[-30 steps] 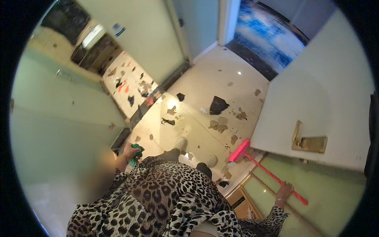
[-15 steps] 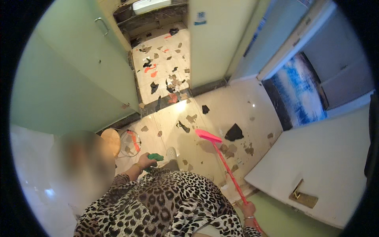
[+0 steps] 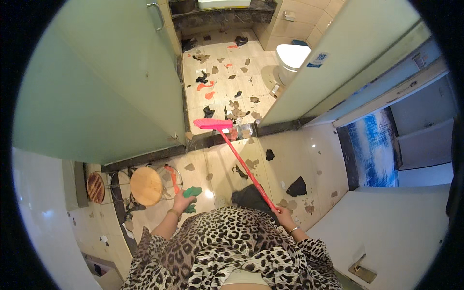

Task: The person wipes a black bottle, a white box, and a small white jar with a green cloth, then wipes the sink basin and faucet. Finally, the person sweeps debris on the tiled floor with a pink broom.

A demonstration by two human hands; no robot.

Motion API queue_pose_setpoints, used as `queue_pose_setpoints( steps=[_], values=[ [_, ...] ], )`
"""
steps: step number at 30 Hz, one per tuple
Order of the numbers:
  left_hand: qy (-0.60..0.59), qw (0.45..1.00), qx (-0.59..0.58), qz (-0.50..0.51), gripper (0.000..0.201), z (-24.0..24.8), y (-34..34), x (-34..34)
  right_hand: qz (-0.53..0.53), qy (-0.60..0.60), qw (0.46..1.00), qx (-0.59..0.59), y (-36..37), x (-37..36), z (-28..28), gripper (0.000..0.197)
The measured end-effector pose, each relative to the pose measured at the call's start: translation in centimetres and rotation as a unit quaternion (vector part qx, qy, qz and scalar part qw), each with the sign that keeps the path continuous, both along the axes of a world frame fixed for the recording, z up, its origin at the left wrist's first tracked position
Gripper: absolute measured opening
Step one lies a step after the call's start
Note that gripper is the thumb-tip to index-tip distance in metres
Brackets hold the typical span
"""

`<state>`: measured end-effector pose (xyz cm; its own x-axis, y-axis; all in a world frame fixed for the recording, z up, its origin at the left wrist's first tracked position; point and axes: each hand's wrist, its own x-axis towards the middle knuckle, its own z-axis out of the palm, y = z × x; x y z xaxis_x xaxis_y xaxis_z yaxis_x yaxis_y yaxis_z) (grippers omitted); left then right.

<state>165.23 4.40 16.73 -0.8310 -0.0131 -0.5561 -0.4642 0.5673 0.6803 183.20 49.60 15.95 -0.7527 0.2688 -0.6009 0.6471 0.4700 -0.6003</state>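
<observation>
A pink broom [image 3: 241, 163] reaches diagonally forward and left from my right hand [image 3: 285, 218], whose fingers are wrapped around its red-pink handle. Its bristle head hovers over or rests at the dark stone threshold [image 3: 212, 141]; I cannot tell whether it touches. In my left hand [image 3: 181, 203] is a crumpled green cloth or glove [image 3: 192, 192], held close to my body's left side. Brown and grey scraps [image 3: 252, 163], black pieces [image 3: 297, 186] and orange-red strips [image 3: 205, 86] lie scattered on both sides of the threshold.
Two round wooden-topped stools [image 3: 146, 186] are at the left, with a metal ring beside them. Beyond the threshold are a white toilet [image 3: 292, 57] and a basin [image 3: 224, 4]. A frosted glass door [image 3: 101, 82] flanks the left; a white door [image 3: 396, 227] stands at right.
The broom head has swung forward and left to the threshold, and my right hand has come forward. My view has turned, bringing the toilet and the second stool into sight. The green item remains held.
</observation>
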Motion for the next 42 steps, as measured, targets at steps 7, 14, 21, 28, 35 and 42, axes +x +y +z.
queue_pose_setpoints(
  steps=[7, 14, 21, 28, 35, 42],
  values=[
    [-0.057, 0.996, -0.046, 0.041, 0.039, 3.2, -0.3, -6.8, -0.068, 0.010, 0.997, -0.043, 0.1, -17.1, -1.4, 0.035],
    [-0.117, 0.987, -0.092, 0.054, 0.042, -4.1, -7.7, -13.9, -0.113, -0.008, 0.989, -0.100, 0.6, -41.8, 0.6, 0.030],
    [-0.101, 0.990, -0.055, 0.079, 0.045, 1.0, 1.3, -34.2, -0.287, 0.022, 0.863, -0.415, 1.3, -57.3, 7.2, 0.019],
    [-0.088, 0.992, -0.088, -0.006, 0.055, -5.9, 3.1, -47.3, -0.414, 0.022, 0.831, -0.372, 2.0, -62.1, 5.7, 0.017],
    [-0.084, 0.985, -0.087, -0.126, 0.051, -5.4, 9.2, -64.6, -0.511, 0.025, 0.808, -0.294, 11.3, -71.4, 1.4, 0.024],
    [-0.067, 0.988, -0.033, -0.134, 0.041, -6.0, 13.9, -79.1, -0.403, -0.080, 0.909, -0.078, 7.2, -71.7, -2.7, 0.053]
  ],
)
